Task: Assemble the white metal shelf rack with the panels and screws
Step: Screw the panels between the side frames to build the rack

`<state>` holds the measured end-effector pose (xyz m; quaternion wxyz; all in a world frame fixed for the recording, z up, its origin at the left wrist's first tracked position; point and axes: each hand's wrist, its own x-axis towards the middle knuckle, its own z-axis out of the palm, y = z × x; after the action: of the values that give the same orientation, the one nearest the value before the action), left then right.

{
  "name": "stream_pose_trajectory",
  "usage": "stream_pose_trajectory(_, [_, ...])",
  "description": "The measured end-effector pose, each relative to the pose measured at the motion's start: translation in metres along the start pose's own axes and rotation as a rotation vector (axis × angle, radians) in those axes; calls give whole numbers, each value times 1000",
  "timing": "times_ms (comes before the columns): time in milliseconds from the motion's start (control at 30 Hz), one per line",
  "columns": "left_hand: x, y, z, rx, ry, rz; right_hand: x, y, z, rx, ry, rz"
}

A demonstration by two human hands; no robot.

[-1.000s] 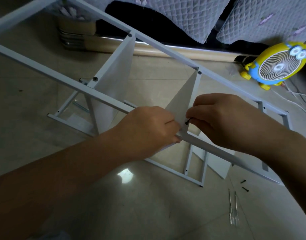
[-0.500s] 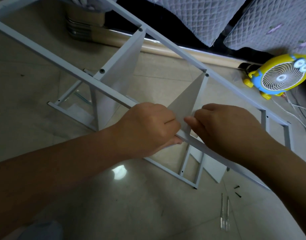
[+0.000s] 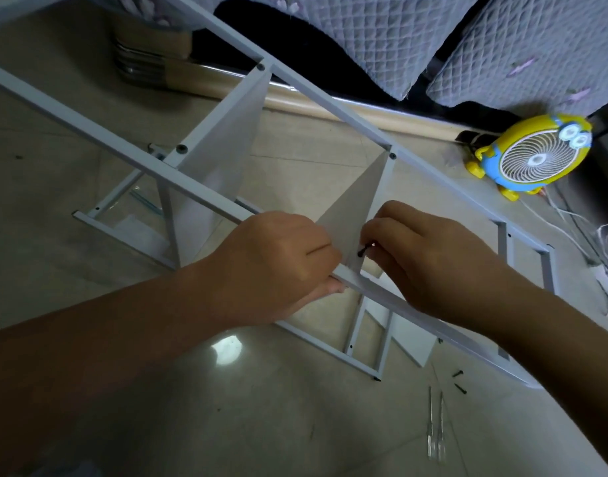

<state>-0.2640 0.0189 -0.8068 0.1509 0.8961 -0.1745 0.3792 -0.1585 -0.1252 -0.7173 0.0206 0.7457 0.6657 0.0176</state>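
The white metal rack frame [image 3: 89, 127] lies tilted above the tiled floor, with two white panels standing between its rails. My left hand [image 3: 278, 266] grips the near rail where the nearer panel [image 3: 356, 215] meets it. My right hand [image 3: 430, 259] pinches a small black screw [image 3: 364, 250] at that panel's near corner. The far panel [image 3: 223, 149] shows black screw heads at both of its ends. Two loose black screws [image 3: 459, 379] lie on the floor at the lower right.
A yellow cartoon desk fan [image 3: 533, 154] stands on the floor at the right, white cables trailing beside it. Two clear-handled screwdrivers [image 3: 436, 432] lie near the loose screws. A spare white panel [image 3: 413, 339] rests under the frame. Quilted grey bedding hangs along the top.
My right hand drew back a little from the corner, so the black screw between its fingertips shows again. The view shifted slightly; my left hand kept its grip on the rail.
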Motion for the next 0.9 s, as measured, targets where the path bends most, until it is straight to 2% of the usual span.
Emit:
stream_pose_trajectory(100, [0, 1, -1, 1, -11, -14, 0, -2, 6, -72, -5, 14])
stream_pose_trajectory(300, [1, 2, -4, -4, -18, -16, -1, -2, 3, -22, -15, 32])
stream_pose_trajectory(633, [2, 1, -4, -19, -28, -37, 1, 11, 9, -112, -4, -167])
stream_pose_trajectory(700, [6, -2, -2, -17, -20, -49, 3, 11, 8, -104, -4, -121])
stream_pose_trajectory(800, [10, -7, -1, -27, -10, -44, 9, 7, 8, -23, 8, 41])
stream_pose_trajectory(900, [10, -5, -1, -25, -7, -34, 12, -2, 11, 47, -73, 213])
